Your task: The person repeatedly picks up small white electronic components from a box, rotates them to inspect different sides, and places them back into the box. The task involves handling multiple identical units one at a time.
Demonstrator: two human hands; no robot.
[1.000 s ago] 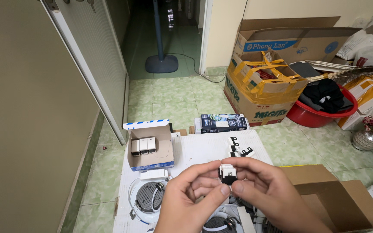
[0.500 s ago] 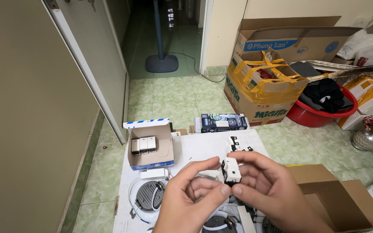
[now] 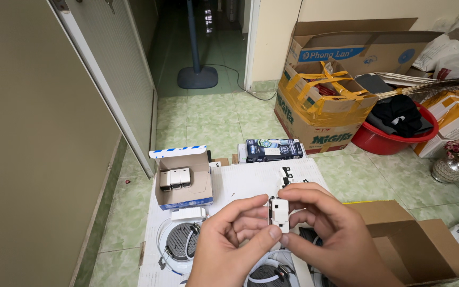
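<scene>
Fingertips of left hand (image 3: 229, 239) and right hand (image 3: 330, 234) around white switch module (image 3: 279, 213).

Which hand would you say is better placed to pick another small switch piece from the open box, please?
Probably the left hand: the open box lies on its side of the white sheet. The right hand grips the white switch module from above and could keep holding it.

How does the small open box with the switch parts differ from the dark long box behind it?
The open box is pale cardboard with a blue edge, and its lid stands up; the dark box is black and shut. The open box shows three small parts inside; the dark box shows nothing inside. Both lie on the white sheet.
</scene>
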